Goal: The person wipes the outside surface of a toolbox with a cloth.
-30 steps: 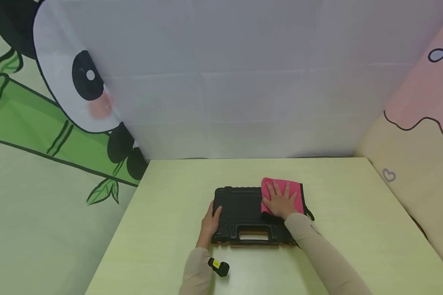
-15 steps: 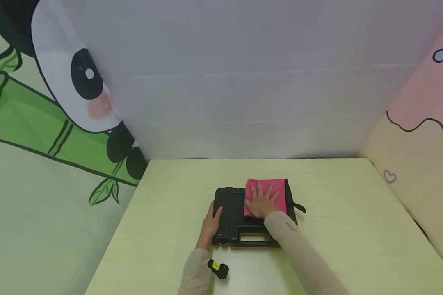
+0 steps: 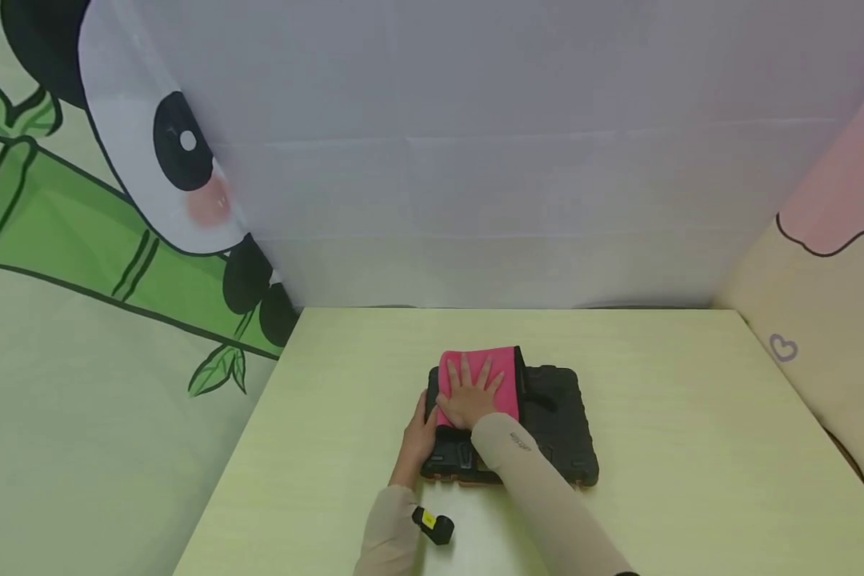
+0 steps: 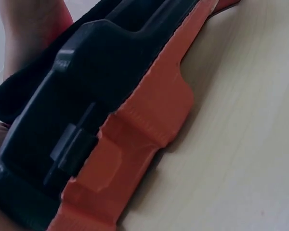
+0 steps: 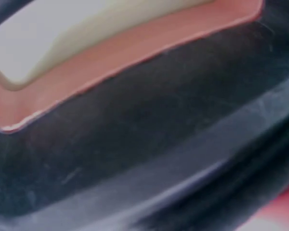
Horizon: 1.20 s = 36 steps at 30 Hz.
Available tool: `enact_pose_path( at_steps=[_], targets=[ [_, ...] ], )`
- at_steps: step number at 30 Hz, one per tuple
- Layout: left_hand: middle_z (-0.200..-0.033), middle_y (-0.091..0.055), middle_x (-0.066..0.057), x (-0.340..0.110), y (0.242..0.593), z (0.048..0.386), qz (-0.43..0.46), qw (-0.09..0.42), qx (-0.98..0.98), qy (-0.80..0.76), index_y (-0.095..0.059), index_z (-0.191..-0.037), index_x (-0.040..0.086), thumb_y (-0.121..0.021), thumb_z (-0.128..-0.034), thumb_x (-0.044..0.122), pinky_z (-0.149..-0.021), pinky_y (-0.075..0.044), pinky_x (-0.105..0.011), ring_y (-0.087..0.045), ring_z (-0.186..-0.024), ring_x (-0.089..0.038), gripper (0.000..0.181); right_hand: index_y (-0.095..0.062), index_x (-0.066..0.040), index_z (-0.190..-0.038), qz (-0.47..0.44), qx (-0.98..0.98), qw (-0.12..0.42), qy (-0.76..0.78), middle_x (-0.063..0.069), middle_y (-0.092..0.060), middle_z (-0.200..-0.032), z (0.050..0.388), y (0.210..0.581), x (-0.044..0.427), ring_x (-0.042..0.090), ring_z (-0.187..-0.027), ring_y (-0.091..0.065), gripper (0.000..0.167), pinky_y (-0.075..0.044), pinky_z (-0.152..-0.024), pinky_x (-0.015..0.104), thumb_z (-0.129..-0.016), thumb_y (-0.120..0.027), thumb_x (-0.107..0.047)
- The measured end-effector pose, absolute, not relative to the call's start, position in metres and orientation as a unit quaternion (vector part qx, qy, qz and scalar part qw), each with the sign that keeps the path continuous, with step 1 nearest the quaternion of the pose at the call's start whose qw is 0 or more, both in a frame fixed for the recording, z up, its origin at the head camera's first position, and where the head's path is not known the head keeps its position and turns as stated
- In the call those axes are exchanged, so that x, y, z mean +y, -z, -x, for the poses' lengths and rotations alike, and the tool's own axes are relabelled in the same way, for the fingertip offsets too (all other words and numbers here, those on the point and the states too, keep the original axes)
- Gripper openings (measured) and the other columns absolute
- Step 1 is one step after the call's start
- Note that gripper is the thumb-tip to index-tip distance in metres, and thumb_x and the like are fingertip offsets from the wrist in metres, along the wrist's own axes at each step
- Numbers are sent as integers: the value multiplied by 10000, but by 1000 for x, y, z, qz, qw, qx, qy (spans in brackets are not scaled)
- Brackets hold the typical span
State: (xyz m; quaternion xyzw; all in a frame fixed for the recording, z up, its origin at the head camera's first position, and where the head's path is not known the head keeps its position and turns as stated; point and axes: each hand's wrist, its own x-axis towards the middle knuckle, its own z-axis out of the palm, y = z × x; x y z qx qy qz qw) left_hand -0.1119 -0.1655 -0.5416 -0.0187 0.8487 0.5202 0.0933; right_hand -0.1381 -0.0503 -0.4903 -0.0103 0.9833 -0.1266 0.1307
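Observation:
A black plastic carrying case (image 3: 563, 424) with an orange lower half lies flat on the table, its handle side towards me. On the case's left part lies a folded pink cloth (image 3: 506, 404) with black edging and a black loop. My right hand (image 3: 470, 400) rests flat on the cloth, fingers spread. At the case's left edge my left hand (image 3: 419, 436) holds the side, its fingers along the outside and its thumb by the top. The left wrist view shows a latch (image 4: 74, 144) and the orange rim (image 4: 149, 110). In the right wrist view, the handle opening's orange edge (image 5: 135, 53) shows.
The pale wooden table (image 3: 677, 448) extends around the case on all sides. Behind it hangs a whitish wall cover (image 3: 475, 200) with a panda drawing. A black device with a yellow label (image 3: 432, 524) sits at the left wrist.
My right hand has slid the cloth leftwards over the case, from its right part to its left part, baring the right side. The left hand has kept its place on the case.

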Motion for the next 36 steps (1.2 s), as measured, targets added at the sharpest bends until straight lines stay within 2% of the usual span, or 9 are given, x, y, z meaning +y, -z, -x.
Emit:
enact_pose_path(
  at_steps=[12, 28, 36],
  targets=[
    [-1433, -351, -232, -168, 535, 111, 29, 89, 851, -517, -252, -1451, 68, -363, -973, 415, -1018, -320, -557, -351, -1300, -424, 601, -94, -234, -1491, 21, 985, 120, 119, 98, 31, -1561, 139, 494, -30, 474, -1371, 138, 702, 58, -1030, 693, -903, -354, -514],
    [-1454, -310, -237, -169, 530, 117, 31, 81, 853, -515, -237, -1445, 31, -338, -987, 393, -1053, -271, -559, -301, -1325, -430, 593, -14, -125, -1488, -46, 981, 116, 146, 223, 81, -1526, 134, 493, 76, 538, -1328, 168, 768, 94, -968, 743, -895, -358, -470],
    [-1441, -323, -250, -158, 535, 114, 29, 74, 850, -521, -248, -1438, 17, -339, -988, 389, -1040, -285, -564, -318, -1310, -441, 591, 22, -117, -1485, -71, 977, 127, 155, 240, 161, -1507, 125, 493, 78, 557, -1296, 228, 767, 131, -935, 755, -913, -347, -471]
  ],
)
